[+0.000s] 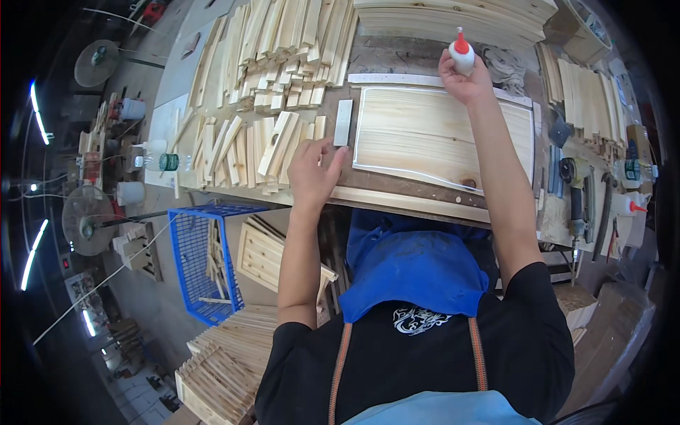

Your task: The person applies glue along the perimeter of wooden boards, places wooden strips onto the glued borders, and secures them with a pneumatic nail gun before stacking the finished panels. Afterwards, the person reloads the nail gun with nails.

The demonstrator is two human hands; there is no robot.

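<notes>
Gripping the glue bottle (462, 60), right hand (466, 81) is hanging around the far side of the panel (428, 131), which is lying lengthwise left-to-right; left hand (314, 173) is sitting nearer the small strip (343, 122), can't really tell if pinching it.

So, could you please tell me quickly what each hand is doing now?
Left hand: at the near end of the pale strip; whether it grips cannot be told.
Right hand: closed, holding the bottle.
</notes>
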